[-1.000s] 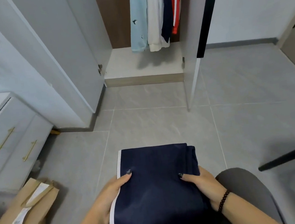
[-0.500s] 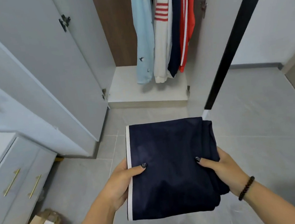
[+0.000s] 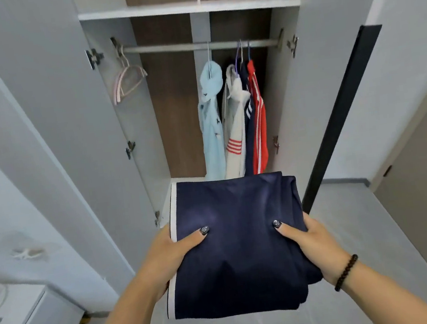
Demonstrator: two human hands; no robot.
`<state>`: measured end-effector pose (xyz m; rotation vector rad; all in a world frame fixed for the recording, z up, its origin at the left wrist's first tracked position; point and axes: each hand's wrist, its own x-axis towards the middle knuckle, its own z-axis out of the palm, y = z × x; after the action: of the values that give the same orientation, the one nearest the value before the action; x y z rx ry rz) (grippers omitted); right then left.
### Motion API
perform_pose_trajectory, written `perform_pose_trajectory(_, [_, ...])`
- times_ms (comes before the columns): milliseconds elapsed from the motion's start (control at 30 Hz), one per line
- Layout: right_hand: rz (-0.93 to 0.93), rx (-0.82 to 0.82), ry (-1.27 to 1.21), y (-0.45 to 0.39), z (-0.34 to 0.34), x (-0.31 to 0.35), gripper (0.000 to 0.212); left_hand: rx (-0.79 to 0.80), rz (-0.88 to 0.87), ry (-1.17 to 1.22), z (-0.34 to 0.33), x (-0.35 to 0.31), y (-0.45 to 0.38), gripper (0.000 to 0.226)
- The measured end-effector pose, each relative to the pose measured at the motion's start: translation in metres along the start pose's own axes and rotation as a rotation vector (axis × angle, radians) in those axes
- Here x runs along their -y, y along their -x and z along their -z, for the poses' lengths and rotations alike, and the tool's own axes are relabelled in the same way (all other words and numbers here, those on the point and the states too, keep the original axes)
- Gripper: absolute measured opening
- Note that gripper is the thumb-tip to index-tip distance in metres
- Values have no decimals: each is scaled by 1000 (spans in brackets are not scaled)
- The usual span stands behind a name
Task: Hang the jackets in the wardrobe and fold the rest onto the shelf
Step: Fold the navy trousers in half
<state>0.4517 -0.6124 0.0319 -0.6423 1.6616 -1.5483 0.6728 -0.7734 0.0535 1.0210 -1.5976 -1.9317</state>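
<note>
Both hands are clamped on the folded navy garment [image 3: 238, 245], the left hand [image 3: 170, 256] gripping its white-piped edge and the right hand [image 3: 315, 246] the bunched side, thumbs pressed flat on top. It sits low in the centre of the frame, carried level between them. A second ago that bundle was down near her lap with floor tiles behind it; now it has come up and forward, and the view has swung up with it, so she looks to have stood and stepped toward the open wardrobe [image 3: 135, 144]. The rail [image 3: 193, 46] now shows, with four jackets [image 3: 231, 122] hung right of centre and spare hangers [image 3: 127, 83] at upper left. The shelf [image 3: 188, 7] has also come into sight across the top of the frame. I'd say the hanging is done and this piece is headed up there, a fair lift above where she holds it.
</note>
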Motion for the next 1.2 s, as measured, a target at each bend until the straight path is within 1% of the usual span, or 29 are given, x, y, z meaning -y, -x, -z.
perform_pose_trajectory(167, [107, -51, 42, -11, -16, 67, 46, 4, -181, -48, 8, -71, -10, 26])
perform_pose_trajectory(300, [205, -63, 51, -27, -22, 117, 32, 29, -309, -101, 7, -128, -25, 25])
perform_pose_trajectory(400, [262, -94, 27, -42, -22, 148, 32, 40, -382, -114, 3, -162, -39, 23])
perform_pose_trajectory(533, [339, -133, -43, -74, -18, 174, 29, 26, -460, -130, -8, -197, -72, 24])
perform_pose_trajectory(667, [410, -164, -57, -125, -14, 207, 18, -19, -499, -141, -18, -230, -118, 27])
perform_pose_trajectory(900, [572, -163, 62, -219, -8, 306, 7, -154, -539, -58, -44, -310, -189, 18])
perform_pose_trajectory(1033, [618, -148, 67, -263, -17, 352, 8, -217, -596, 26, -51, -343, -223, 19])
perform_pose_trajectory(1200, [615, -108, 68, -313, -9, 409, 3, -223, -601, 54, -49, -378, -263, 23])
